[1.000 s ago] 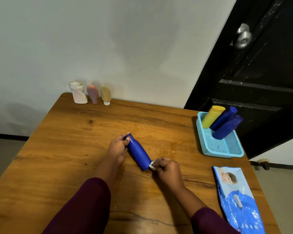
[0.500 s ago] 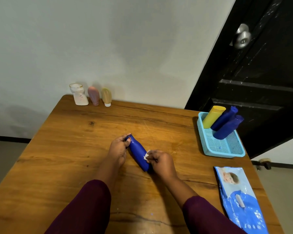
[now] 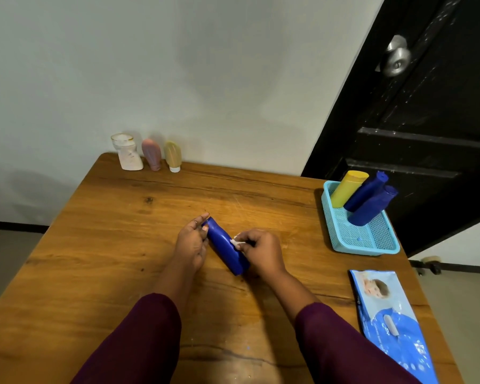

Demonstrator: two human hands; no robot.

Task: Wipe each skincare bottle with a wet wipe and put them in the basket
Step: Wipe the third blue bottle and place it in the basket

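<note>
A dark blue bottle (image 3: 224,245) lies on its side on the wooden table (image 3: 122,245) in front of me. My left hand (image 3: 191,242) grips its far end. My right hand (image 3: 262,252) presses a small white wet wipe (image 3: 236,242) against the bottle's middle. At the right edge stands a light blue basket (image 3: 372,239) holding a yellow bottle (image 3: 347,188) and two dark blue bottles (image 3: 372,202). At the back left stand a white bottle (image 3: 128,153), a pink bottle (image 3: 151,153) and a beige bottle (image 3: 173,156).
A blue wet wipe pack (image 3: 391,320) lies flat at the front right of the table. A black door with a metal knob (image 3: 396,58) stands behind the basket. A grey wall runs along the table's far edge.
My right hand with the wipe has slid along the blue bottle from its near end up to its middle. My left hand keeps holding the far end.
</note>
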